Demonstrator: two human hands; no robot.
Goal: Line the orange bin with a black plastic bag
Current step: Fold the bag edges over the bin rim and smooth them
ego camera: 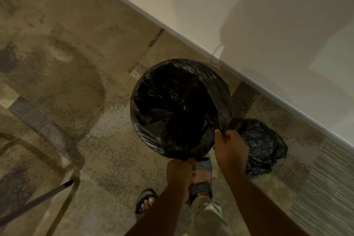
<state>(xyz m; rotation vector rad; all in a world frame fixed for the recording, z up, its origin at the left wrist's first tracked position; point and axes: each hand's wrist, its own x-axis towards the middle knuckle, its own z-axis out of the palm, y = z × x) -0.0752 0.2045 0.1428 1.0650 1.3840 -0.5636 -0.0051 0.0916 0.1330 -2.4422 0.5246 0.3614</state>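
While both fists pinch film:
bag (178, 109): black, spread over round rim, bin likely hidden underneath
left hand (180, 173): closed on near edge
right hand (230, 149): closed on edge

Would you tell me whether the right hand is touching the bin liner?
Touching: the head view shows the right hand pinching the liner at its near edge.

Dim, warm light over mottled beige-and-grey patterned carpet (63, 74), meeting pale wall (258, 5) at white baseboard (191, 39) running diagonally; thin metal furniture legs (38, 201) lower left.
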